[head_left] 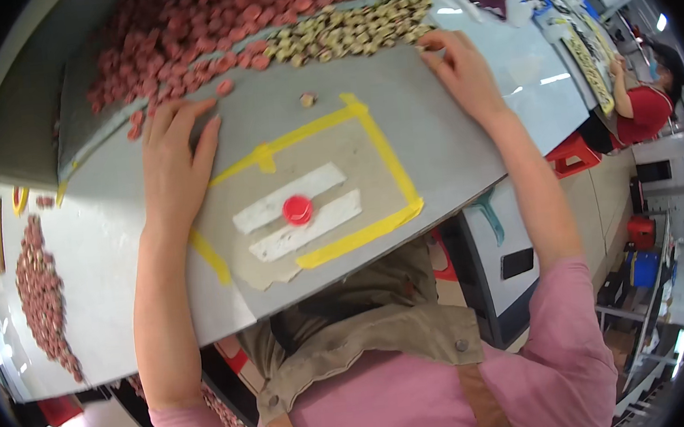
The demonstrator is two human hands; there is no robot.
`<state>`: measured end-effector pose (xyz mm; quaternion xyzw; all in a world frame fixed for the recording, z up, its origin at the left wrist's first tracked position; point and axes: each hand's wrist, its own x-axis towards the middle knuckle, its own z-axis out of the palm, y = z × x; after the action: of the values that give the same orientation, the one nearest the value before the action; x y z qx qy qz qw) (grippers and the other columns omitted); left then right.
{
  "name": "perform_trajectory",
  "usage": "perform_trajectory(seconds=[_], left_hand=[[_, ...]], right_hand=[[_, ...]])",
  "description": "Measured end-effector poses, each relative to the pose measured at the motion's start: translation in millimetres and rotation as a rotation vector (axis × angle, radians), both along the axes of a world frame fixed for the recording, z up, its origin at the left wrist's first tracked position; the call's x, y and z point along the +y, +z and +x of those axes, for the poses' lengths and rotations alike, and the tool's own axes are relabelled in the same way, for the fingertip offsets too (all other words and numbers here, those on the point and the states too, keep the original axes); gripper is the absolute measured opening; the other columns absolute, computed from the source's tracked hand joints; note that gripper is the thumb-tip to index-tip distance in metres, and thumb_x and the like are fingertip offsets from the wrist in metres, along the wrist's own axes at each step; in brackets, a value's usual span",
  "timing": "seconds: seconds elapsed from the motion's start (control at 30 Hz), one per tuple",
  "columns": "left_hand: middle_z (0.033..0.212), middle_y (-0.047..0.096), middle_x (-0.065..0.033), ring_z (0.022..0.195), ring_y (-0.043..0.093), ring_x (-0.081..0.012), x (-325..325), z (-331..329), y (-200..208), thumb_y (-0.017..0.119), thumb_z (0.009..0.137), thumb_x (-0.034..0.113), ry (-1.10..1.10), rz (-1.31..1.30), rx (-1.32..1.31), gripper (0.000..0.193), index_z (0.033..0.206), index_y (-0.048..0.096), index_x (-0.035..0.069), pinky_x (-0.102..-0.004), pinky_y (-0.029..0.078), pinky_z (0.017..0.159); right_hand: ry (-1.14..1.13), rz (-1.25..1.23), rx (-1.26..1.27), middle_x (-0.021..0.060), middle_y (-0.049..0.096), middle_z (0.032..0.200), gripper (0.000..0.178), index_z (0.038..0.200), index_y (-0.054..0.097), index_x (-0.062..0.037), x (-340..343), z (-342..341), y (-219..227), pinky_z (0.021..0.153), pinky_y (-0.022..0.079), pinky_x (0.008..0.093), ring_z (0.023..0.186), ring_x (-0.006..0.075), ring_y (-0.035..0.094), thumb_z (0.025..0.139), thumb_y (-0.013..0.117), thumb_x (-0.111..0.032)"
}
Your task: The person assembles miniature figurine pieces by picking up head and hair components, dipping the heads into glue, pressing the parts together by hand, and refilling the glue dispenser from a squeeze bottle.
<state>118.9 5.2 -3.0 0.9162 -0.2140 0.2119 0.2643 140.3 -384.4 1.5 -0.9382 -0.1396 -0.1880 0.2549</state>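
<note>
A round red cap [298,210] rests across two white strips [290,198] on a taped board [328,145]. My left hand [174,151] is at the near edge of a large heap of round pinkish-red pieces [204,30], thumb apart from the fingers, with nothing visible in its grasp. At the right end of a pile of small cream-and-dark pieces [350,32], my right hand [464,73] has its thumb and forefinger drawn together. Whether a piece sits between those fingertips is too small to make out. One loose cream piece [308,99] lies between my hands.
Yellow tape [390,160] borders the board on the grey tabletop [449,139]. More reddish pieces [40,297] lie on the white surface at left. A person in red [646,109] sits at another table at far right, near a red stool [573,154]. A dark phone [517,262] lies below the table edge.
</note>
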Motion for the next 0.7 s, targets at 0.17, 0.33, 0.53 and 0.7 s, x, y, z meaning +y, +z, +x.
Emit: perform_trajectory(seconds=[0.17, 0.33, 0.53, 0.7], left_hand=[[0.112, 0.057, -0.0134, 0.104, 0.054, -0.0330, 6.3, 6.6, -7.2, 0.063, 0.085, 0.013, 0.030, -0.093, -0.111, 0.026, 0.111, 0.063, 0.005, -0.0389, 0.043, 0.089], [0.112, 0.058, -0.0121, 0.105, 0.054, -0.0328, 17.4, 9.4, -24.7, 0.064, 0.085, 0.017, 0.088, 0.071, -0.178, 0.034, 0.117, 0.061, 0.007, -0.0396, 0.044, 0.090], [0.108, 0.058, -0.0115, 0.103, 0.054, -0.0318, 11.3, 2.2, -16.3, 0.063, 0.086, 0.017, 0.159, -0.097, -0.140, 0.029, 0.113, 0.062, 0.007, -0.0407, 0.044, 0.088], [0.106, 0.059, -0.0092, 0.101, 0.055, -0.0313, 13.7, 3.6, -19.7, 0.063, 0.086, 0.016, 0.167, -0.015, -0.185, 0.026, 0.110, 0.062, 0.008, -0.0398, 0.046, 0.084]], right_hand=[[0.056, -0.145, -0.095, 0.0062, 0.061, 0.097, 0.019, 0.106, 0.056, -0.0037, 1.6, 0.7, 1.3, 0.069, 0.046, 0.0279, 0.075, 0.0156, 0.056, 0.090, 0.061, -0.013], [0.045, -0.010, 0.154, 0.0057, 0.060, 0.095, 0.018, 0.106, 0.057, -0.0045, 41.5, -33.8, 17.6, 0.070, 0.047, 0.0275, 0.079, 0.0147, 0.056, 0.089, 0.061, -0.010], [0.352, 0.011, 0.282, 0.0080, 0.057, 0.096, 0.020, 0.104, 0.060, -0.0021, 112.1, -89.4, 23.6, 0.073, 0.048, 0.0297, 0.080, 0.0179, 0.057, 0.086, 0.065, -0.010], [0.348, -0.072, 0.226, 0.0102, 0.054, 0.099, 0.022, 0.106, 0.060, -0.0019, 112.1, -98.7, 20.1, 0.078, 0.050, 0.0328, 0.084, 0.0224, 0.059, 0.085, 0.065, -0.008]])
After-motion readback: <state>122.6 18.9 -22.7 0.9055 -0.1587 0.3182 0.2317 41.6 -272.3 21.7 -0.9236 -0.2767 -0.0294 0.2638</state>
